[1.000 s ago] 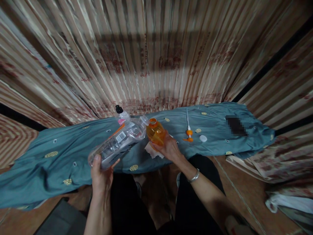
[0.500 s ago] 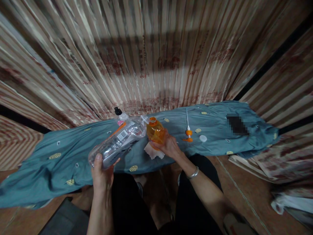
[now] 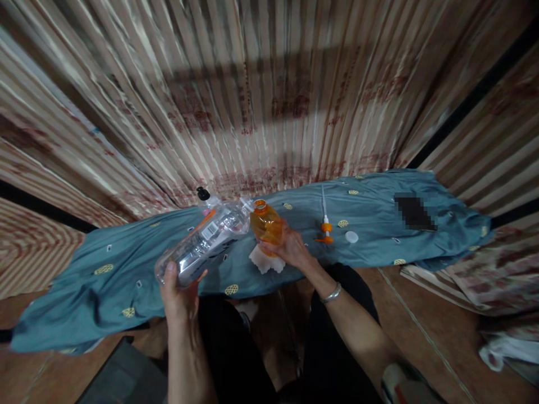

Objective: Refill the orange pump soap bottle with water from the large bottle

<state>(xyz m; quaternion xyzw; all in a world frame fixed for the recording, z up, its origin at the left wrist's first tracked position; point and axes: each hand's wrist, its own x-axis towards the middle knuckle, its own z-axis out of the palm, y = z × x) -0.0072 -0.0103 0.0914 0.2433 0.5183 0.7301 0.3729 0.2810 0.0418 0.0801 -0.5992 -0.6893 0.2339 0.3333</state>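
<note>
A white label with a barcode (image 3: 209, 231) is displayed on a clear bottle (image 3: 225, 220); its dark lettering is too blurred to be read. The clear bottle is gripped near its base by the left hand (image 3: 181, 294) and tilted, its neck held at the mouth of an amber bottle (image 3: 269, 225); whether they touch cannot be told. The amber bottle is clasped from its right by the right hand (image 3: 291, 247). Right of the amber bottle, an orange-and-white pump (image 3: 325, 227) and a white disc (image 3: 351, 237) are laid out on patterned blue-green cloth (image 3: 295, 216).
</note>
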